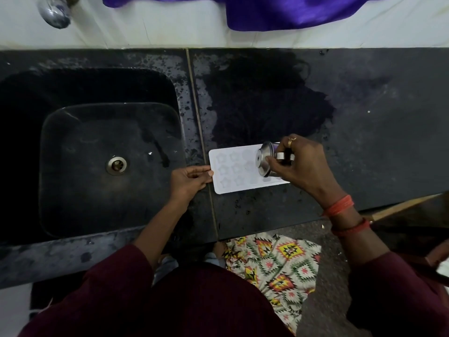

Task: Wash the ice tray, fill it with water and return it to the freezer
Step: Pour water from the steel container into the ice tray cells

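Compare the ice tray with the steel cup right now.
The ice tray is white and flat; the steel cup is shiny and round. The ice tray lies on the counter; the steel cup is tipped sideways above it. Shared: each is held, tray by the left hand, cup by the right hand.

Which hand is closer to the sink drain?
Left. The left hand pinches the ice tray at its left edge, right of the drain; the right hand holds a steel cup farther right, over the tray.
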Available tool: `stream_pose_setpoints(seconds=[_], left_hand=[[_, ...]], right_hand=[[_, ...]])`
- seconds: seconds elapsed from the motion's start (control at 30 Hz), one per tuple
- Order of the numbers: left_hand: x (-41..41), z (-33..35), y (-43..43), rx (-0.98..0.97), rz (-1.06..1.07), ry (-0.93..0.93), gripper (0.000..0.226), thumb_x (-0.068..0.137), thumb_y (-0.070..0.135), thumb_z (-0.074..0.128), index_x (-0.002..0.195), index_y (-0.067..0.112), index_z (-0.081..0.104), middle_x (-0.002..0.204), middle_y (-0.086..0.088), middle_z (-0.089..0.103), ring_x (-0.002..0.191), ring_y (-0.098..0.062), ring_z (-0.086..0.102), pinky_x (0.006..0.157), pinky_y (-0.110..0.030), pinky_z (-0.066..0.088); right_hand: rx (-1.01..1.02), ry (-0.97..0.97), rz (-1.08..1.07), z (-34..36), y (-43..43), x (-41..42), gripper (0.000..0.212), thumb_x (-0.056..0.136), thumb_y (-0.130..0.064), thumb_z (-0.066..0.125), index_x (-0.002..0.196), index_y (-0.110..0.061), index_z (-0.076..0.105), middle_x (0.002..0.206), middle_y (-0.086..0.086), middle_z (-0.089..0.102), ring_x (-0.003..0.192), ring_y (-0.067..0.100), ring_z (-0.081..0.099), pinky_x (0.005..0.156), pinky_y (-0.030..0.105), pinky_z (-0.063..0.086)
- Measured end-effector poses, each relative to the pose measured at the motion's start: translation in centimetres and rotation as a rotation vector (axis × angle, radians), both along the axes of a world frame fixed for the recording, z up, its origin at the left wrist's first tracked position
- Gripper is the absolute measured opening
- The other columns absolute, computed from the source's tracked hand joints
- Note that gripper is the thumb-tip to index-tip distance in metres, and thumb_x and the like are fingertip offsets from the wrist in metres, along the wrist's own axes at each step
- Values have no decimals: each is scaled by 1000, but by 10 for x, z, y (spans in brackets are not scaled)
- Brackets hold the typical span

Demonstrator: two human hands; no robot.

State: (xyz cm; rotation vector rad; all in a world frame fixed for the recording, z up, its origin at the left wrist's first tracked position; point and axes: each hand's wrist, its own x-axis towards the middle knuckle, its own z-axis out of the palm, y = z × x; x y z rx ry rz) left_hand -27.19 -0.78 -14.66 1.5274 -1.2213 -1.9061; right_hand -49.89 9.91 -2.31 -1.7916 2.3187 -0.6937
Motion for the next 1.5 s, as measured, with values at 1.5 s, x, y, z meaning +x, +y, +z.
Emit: stream_pose_setpoints(seconds=[1.5], left_hand=[[2, -2, 0, 10, 10, 6, 20, 83, 13, 80, 102, 7, 77, 93, -8, 78, 78, -7, 75, 60, -13, 52]], right_hand=[[-20, -73, -70, -6, -2, 0, 28, 75, -19, 83, 67, -15, 56, 66, -5, 54, 56, 8, 48, 59, 7, 35]])
